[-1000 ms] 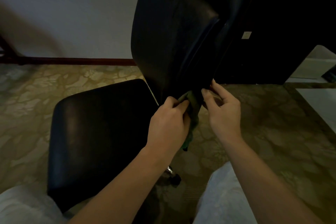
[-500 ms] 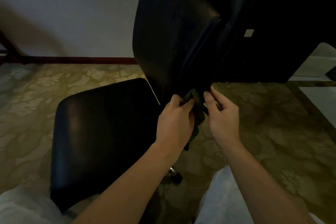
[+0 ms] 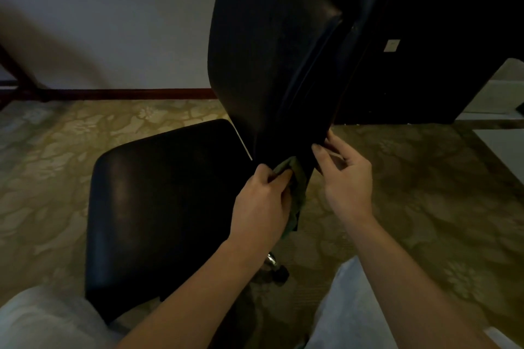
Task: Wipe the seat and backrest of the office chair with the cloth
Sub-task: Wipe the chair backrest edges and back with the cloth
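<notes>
The left hand (image 3: 263, 201) grips the bunched green cloth (image 3: 297, 181) against the lower edge of the backrest (image 3: 269, 51), just behind the seat (image 3: 158, 193). The right hand (image 3: 346, 178) pinches that edge beside it, apparently steadying the backrest for wiping.

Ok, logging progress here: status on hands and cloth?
Left hand gripping green cloth at backrest base. Right hand holding backrest edge. Nothing in the way.

One head-worn wide-angle camera looks forward and down from close range. The backrest (image 3: 272, 51) fills the frame toward 12 o'clock, and the seat (image 3: 164, 207) lies near at 9 o'clock.
</notes>
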The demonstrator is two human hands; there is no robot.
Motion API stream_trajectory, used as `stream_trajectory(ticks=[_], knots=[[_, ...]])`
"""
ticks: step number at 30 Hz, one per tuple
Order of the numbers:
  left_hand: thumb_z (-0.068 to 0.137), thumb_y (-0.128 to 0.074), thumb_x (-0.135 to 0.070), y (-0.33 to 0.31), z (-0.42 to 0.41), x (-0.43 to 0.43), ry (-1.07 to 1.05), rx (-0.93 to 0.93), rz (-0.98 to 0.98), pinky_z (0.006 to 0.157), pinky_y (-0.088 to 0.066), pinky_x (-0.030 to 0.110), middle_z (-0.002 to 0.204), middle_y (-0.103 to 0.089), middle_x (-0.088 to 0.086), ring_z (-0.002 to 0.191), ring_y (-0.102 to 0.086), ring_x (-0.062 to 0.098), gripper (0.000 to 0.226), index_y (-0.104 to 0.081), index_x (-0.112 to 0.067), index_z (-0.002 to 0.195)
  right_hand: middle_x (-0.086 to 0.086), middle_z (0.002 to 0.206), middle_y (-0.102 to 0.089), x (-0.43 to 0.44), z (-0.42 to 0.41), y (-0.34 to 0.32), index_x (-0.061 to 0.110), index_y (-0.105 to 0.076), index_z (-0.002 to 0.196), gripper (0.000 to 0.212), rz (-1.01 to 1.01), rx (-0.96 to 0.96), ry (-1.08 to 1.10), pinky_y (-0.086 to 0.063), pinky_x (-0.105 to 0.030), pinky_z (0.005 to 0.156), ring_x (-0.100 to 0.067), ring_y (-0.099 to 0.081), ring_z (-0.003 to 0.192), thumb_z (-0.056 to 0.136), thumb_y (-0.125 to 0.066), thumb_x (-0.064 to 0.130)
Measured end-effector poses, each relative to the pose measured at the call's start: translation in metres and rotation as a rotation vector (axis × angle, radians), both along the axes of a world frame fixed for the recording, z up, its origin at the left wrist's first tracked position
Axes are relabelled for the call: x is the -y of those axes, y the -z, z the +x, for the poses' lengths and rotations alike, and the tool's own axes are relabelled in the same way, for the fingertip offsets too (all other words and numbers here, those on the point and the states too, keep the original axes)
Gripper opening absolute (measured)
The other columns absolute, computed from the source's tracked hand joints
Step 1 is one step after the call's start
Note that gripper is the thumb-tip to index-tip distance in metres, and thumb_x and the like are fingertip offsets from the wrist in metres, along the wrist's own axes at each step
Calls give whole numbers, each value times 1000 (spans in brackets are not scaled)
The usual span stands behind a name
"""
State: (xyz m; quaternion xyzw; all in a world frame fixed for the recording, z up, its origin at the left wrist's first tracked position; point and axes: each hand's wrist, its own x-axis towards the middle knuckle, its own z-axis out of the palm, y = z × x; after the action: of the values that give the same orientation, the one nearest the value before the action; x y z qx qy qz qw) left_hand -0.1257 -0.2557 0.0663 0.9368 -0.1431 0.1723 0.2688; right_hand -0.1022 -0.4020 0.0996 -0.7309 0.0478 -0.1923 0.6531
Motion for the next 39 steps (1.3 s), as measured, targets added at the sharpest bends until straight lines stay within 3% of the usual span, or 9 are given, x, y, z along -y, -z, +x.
stream_trajectory(ticks=[4, 8, 13, 16, 19, 23, 28, 34, 39], knots=[[96, -62, -25, -11, 10, 8, -14, 58, -39, 66, -59, 32, 108, -57, 5, 82, -61, 19, 34, -66, -18, 129, 13, 123, -67, 2, -1, 1, 18, -60, 135, 38, 0, -16, -13, -55, -34, 96, 2, -63, 111, 98, -61, 22], [98, -59, -26, -5, 16, 17, -11, 45, -66, 71, -58, 30, 110, -56, 4, 83, -60, 17, 32, -67, -17, 128, 16, 120, -67, 2, -1, 2, 18, -59, 136, 39, 1, -1, -27, -55, -30, 95, 3, -63, 110, 98, -61, 20], [97, -58, -28, 21, 13, 23, -25, -36, -17, 66, -56, 31, 104, -54, 3, 81, -59, 21, 29, -70, -19, 122, 6, 124, -67, 2, 0, 8, 19, -59, 136, 38, -22, 22, -16, -55, -29, 95, 0, -64, 110, 98, -61, 17], [101, -54, -23, 37, 10, 14, -30, -212, 99, 79, -55, 31, 119, -51, 3, 95, -60, 23, 30, -66, -24, 128, 8, 127, -64, 2, 2, 13, 29, -54, 136, 41, -95, 43, -20, -53, -30, 98, -2, -62, 115, 98, -61, 18], [104, -48, -23, 42, 1, 0, -32, -294, 151, 89, -53, 29, 130, -46, 4, 106, -58, 22, 36, -57, -26, 139, 12, 129, -62, 3, 4, 22, 30, -49, 141, 46, -213, 33, -78, -49, -20, 99, 3, -58, 118, 99, -59, 17], [102, -53, -23, 34, -6, -10, -24, -182, 92, 80, -55, 32, 117, -51, 5, 96, -58, 24, 36, -59, -23, 138, 19, 125, -62, 2, 1, 35, 20, -46, 147, 49, -237, 16, -112, -48, -11, 92, 8, -58, 113, 100, -58, 14], [99, -61, -21, 26, 6, -6, -44, 3, -37, 70, -59, 35, 108, -55, 7, 85, -60, 23, 34, -66, -15, 132, 26, 120, -60, 3, -2, 36, 23, -45, 146, 49, -230, 13, -121, -48, -10, 90, 11, -58, 112, 100, -56, 11], [98, -61, -21, 41, 13, 17, -46, -24, -100, 68, -55, 27, 109, -56, 5, 84, -60, 21, 30, -67, -17, 128, 16, 126, -61, 3, -5, 35, 17, -43, 148, 48, -209, 17, -136, -45, -6, 90, 15, -55, 113, 102, -52, 10], [99, -61, -24, 52, 14, 24, -61, -62, -122, 64, -45, 20, 108, -56, 4, 84, -59, 18, 28, -69, -14, 124, 22, 123, -62, 3, -1, 40, 25, -47, 145, 46, -223, 21, -120, -50, -15, 94, 8, -58, 113, 101, -55, 13]])
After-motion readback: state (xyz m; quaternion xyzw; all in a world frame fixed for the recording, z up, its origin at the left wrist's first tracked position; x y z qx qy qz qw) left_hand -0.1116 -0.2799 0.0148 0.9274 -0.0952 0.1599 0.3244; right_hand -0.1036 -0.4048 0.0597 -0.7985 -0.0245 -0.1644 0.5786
